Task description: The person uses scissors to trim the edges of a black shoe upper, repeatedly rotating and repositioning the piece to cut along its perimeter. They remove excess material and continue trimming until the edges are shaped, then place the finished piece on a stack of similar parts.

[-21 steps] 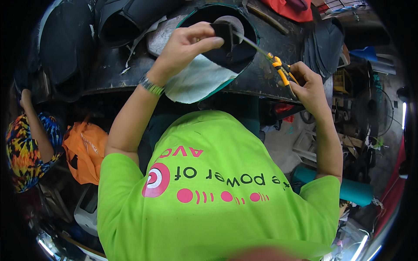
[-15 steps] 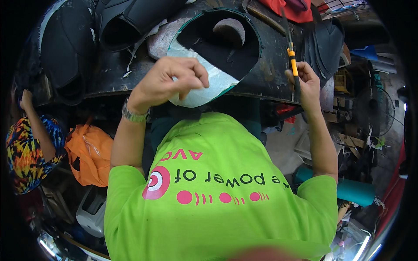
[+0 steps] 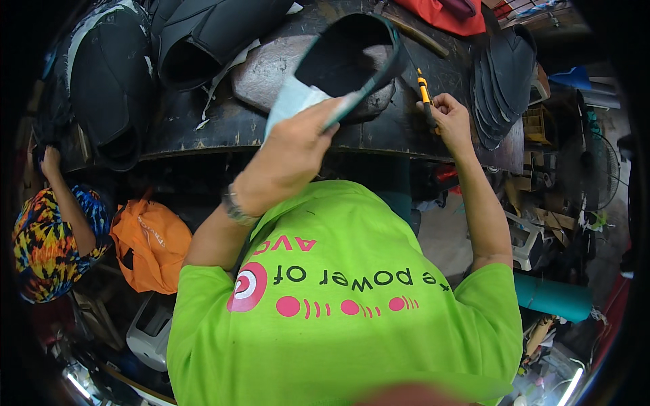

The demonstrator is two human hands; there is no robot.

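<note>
Nearest: green shirt (image 3: 352,318) with pink printed marks, filling the lower middle of the view and hiding whatever lies beneath it.

Left side, low: orange bag (image 3: 149,247); beside it a second person's patterned sleeve (image 3: 47,247), that person's hand raised to the bench's left end.

Right side, low: teal roll (image 3: 552,298) lying among floor clutter; pale plastic stool (image 3: 525,240) just above it.

Left hand (image 3: 294,149): forearm rising from the lower left, a metal watch (image 3: 237,210) at the wrist. Fingers closed on the pale lower edge of the cap piece (image 3: 345,64), a dark curved shell with a teal rim and light lining. The piece is lifted and tilted over the front of the bench, covering part of the grey stone (image 3: 271,71) behind it.

Right hand (image 3: 450,118): forearm running up the right side, fist closed round a knife (image 3: 425,95) with a yellow and black handle, the tool pointing up and away, just right of the cap piece and clear of it.

Bench (image 3: 203,132): dark, worn, with a curved front edge.

Farther: black moulded shells (image 3: 203,40) piled at the upper left; a stack of dark cut panels (image 3: 504,81) at the upper right; red cloth (image 3: 453,13) at the top edge; a fan (image 3: 599,172) at the far right.
</note>
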